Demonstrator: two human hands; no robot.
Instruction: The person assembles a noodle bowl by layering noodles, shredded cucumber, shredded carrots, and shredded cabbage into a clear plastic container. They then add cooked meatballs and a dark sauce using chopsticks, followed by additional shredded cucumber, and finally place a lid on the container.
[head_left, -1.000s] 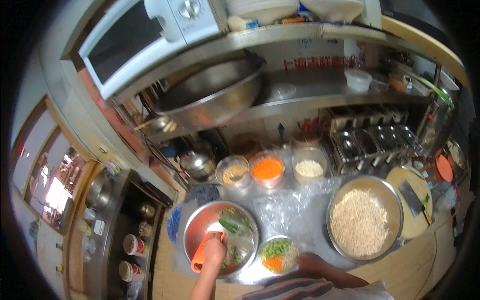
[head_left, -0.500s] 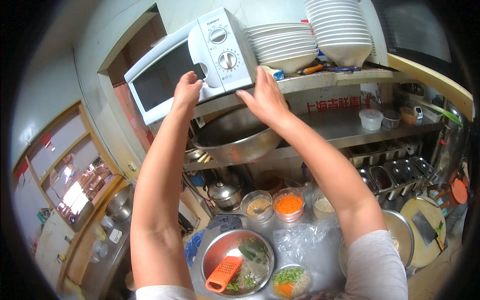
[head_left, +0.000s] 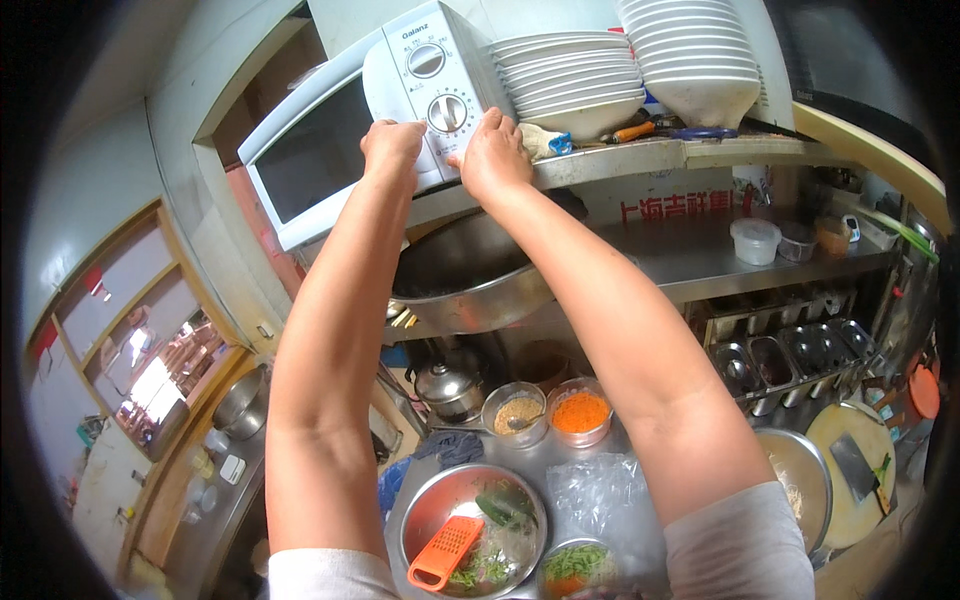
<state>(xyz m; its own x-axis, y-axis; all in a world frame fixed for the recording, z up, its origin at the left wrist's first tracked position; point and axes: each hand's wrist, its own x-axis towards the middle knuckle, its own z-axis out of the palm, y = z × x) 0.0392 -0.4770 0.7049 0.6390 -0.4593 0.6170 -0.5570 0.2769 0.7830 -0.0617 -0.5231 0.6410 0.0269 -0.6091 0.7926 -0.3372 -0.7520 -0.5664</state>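
A white microwave (head_left: pixel 428 92) with two dials stands on the high shelf, its dark-windowed door closed. My left hand (head_left: pixel 392 152) is closed around the handle of that door. Against the lower right corner of the microwave, my right hand (head_left: pixel 497 158) grips with its thumb at the front panel and its fingers toward the side. The inside of the left hand's grip is hidden from view. Both arms reach up over the counter.
Stacked white plates (head_left: pixel 568 85) and bowls (head_left: pixel 697 65) stand right of the microwave. A large metal basin (head_left: pixel 475 308) sits underneath. Below are a metal bowl (head_left: pixel 408 520) with an orange grater (head_left: pixel 445 552), a kettle (head_left: pixel 447 390), shredded carrot (head_left: pixel 580 411) and a cleaver (head_left: pixel 852 468).
My left hand has closed on the door handle from a looser pose. My right hand has shifted left onto the microwave's corner. The view has shifted slightly.
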